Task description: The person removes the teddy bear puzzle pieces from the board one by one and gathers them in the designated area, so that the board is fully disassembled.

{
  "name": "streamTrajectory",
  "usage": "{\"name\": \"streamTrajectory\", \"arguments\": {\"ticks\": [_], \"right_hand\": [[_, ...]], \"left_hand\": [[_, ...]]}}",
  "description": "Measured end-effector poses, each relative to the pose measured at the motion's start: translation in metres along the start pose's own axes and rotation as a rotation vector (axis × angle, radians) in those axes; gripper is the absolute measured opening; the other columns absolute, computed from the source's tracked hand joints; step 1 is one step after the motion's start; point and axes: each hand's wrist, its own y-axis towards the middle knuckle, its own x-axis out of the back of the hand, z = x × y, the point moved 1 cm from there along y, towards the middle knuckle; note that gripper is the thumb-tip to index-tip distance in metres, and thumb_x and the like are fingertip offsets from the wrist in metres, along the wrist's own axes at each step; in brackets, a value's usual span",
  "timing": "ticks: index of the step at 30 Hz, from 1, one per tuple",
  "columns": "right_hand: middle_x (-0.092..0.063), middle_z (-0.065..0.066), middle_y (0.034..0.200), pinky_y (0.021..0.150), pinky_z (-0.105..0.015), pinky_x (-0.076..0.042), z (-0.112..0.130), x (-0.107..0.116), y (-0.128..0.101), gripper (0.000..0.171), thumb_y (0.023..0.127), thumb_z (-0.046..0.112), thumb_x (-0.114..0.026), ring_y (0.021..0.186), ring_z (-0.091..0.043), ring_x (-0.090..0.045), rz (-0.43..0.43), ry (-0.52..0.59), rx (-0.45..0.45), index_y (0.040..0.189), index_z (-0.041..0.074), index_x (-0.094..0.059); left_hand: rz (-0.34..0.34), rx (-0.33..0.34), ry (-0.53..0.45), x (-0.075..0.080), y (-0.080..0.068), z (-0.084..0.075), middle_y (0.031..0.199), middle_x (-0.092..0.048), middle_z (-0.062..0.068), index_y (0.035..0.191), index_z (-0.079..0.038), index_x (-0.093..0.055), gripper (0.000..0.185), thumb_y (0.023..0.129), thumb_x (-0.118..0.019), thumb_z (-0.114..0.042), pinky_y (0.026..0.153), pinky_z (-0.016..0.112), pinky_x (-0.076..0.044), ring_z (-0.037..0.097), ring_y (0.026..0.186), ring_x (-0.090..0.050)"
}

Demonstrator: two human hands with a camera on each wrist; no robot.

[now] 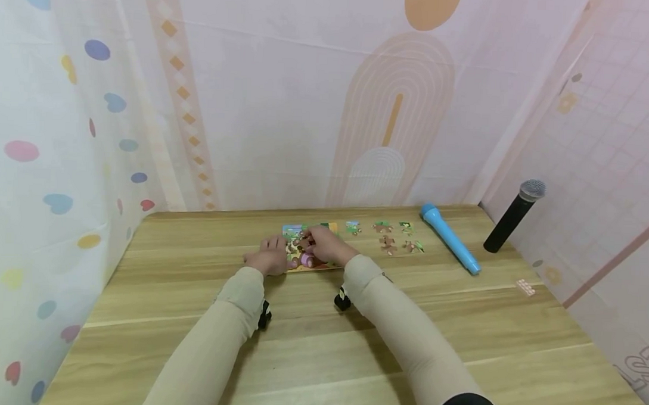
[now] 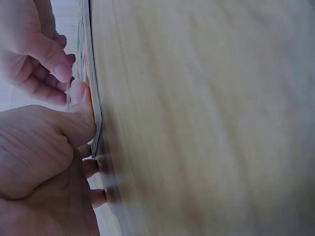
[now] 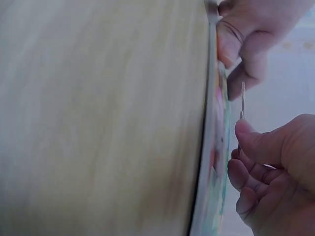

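A colourful jigsaw puzzle board (image 1: 293,230) lies flat at the back middle of the table. My left hand (image 1: 269,258) rests at its left side, the thumb pressing on the board's edge and the other fingertips on the tabletop. Above the board, my right hand (image 1: 328,245) pinches a thin puzzle piece (image 3: 242,103) between thumb and fingers. That piece shows nearly edge-on in the right wrist view, tilted up from the board. Its picture is hidden. The hands cover part of the board's picture.
Several loose puzzle pieces (image 1: 388,244) lie right of the board. Beyond them are a blue toy microphone (image 1: 452,240), an upright black microphone (image 1: 511,221) and a small pinkish patterned item (image 1: 525,287). A patterned curtain (image 1: 273,123) hangs behind the wooden table (image 1: 297,356).
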Motion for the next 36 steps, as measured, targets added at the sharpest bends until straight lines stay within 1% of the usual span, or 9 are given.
{"name": "streamTrajectory", "arguments": {"ticks": [3,6,12,13,18,22,28,31,36], "right_hand": [[-0.062,-0.016,0.129,0.101,-0.04,-0.05,-0.004,0.005,-0.004,0.032,0.101,0.0,-0.057,0.121,-0.028,-0.059,-0.015,-0.002,-0.004,0.133,-0.003,-0.058],[-0.061,-0.016,0.125,0.099,-0.039,-0.051,-0.011,0.011,-0.009,0.031,0.101,-0.002,-0.056,0.117,-0.028,-0.06,-0.028,-0.008,-0.007,0.132,-0.004,-0.057],[-0.056,-0.015,0.118,0.092,-0.037,-0.05,-0.026,0.023,-0.019,0.031,0.102,-0.006,-0.051,0.107,-0.024,-0.055,-0.034,0.11,-0.052,0.133,-0.006,-0.052],[-0.057,-0.014,0.118,0.092,-0.036,-0.05,-0.028,0.025,-0.02,0.03,0.102,-0.005,-0.052,0.106,-0.023,-0.056,-0.036,0.107,-0.058,0.132,-0.005,-0.053],[-0.06,-0.015,0.12,0.095,-0.038,-0.051,-0.042,0.033,-0.027,0.028,0.102,-0.002,-0.056,0.11,-0.025,-0.058,-0.05,0.028,-0.063,0.13,-0.003,-0.057],[-0.061,-0.015,0.123,0.098,-0.04,-0.05,-0.055,0.04,-0.036,0.03,0.1,-0.003,-0.057,0.115,-0.028,-0.059,-0.079,-0.027,-0.084,0.13,-0.002,-0.058],[-0.061,-0.019,0.125,0.1,-0.043,-0.05,-0.074,0.049,-0.047,0.028,0.099,-0.004,-0.058,0.118,-0.033,-0.059,-0.095,-0.021,-0.098,0.126,-0.005,-0.058],[-0.062,-0.02,0.126,0.102,-0.045,-0.049,-0.08,0.053,-0.051,0.028,0.098,-0.002,-0.061,0.12,-0.034,-0.059,-0.098,-0.068,-0.118,0.126,-0.005,-0.059],[-0.064,-0.019,0.123,0.102,-0.045,-0.049,-0.086,0.057,-0.056,0.03,0.096,0.0,-0.066,0.119,-0.034,-0.06,-0.091,-0.165,-0.149,0.125,-0.003,-0.061]], "left_hand": [[-0.003,-0.001,-0.01,-0.001,0.0,0.001,0.167,-0.005,0.021,0.161,-0.003,-0.01,0.081,0.105,-0.051,-0.045,0.106,0.083,-0.012,0.04,0.153,-0.004],[-0.01,-0.001,-0.017,-0.002,0.001,0.003,0.167,-0.003,0.021,0.161,-0.003,-0.01,0.081,0.105,-0.051,-0.045,0.105,0.084,-0.01,0.04,0.153,-0.003],[-0.014,-0.008,-0.035,-0.004,0.002,0.008,0.168,-0.001,0.021,0.162,-0.004,-0.008,0.082,0.105,-0.051,-0.045,0.106,0.084,-0.008,0.041,0.154,0.0],[-0.013,-0.006,-0.034,-0.004,0.002,0.008,0.168,-0.001,0.021,0.162,-0.004,-0.007,0.083,0.105,-0.051,-0.045,0.106,0.084,-0.008,0.041,0.154,0.0],[-0.011,0.002,-0.029,-0.004,0.002,0.008,0.168,0.0,0.021,0.162,-0.003,-0.006,0.083,0.105,-0.051,-0.044,0.105,0.084,-0.008,0.04,0.154,0.0],[-0.012,-0.016,-0.025,-0.004,0.0,0.004,0.168,-0.001,0.022,0.162,-0.002,-0.007,0.083,0.106,-0.05,-0.045,0.105,0.085,-0.008,0.041,0.154,0.0],[-0.011,-0.015,-0.016,-0.003,-0.003,-0.001,0.168,-0.002,0.023,0.162,-0.002,-0.007,0.082,0.106,-0.05,-0.044,0.105,0.084,-0.009,0.041,0.154,-0.001],[-0.01,-0.015,-0.02,0.0,-0.008,-0.005,0.168,-0.002,0.023,0.162,-0.002,-0.009,0.082,0.105,-0.051,-0.045,0.105,0.084,-0.009,0.042,0.154,-0.001],[-0.008,-0.005,-0.023,0.001,-0.008,-0.004,0.168,-0.003,0.021,0.162,-0.004,-0.01,0.082,0.105,-0.051,-0.045,0.106,0.083,-0.008,0.04,0.154,-0.002]]}}
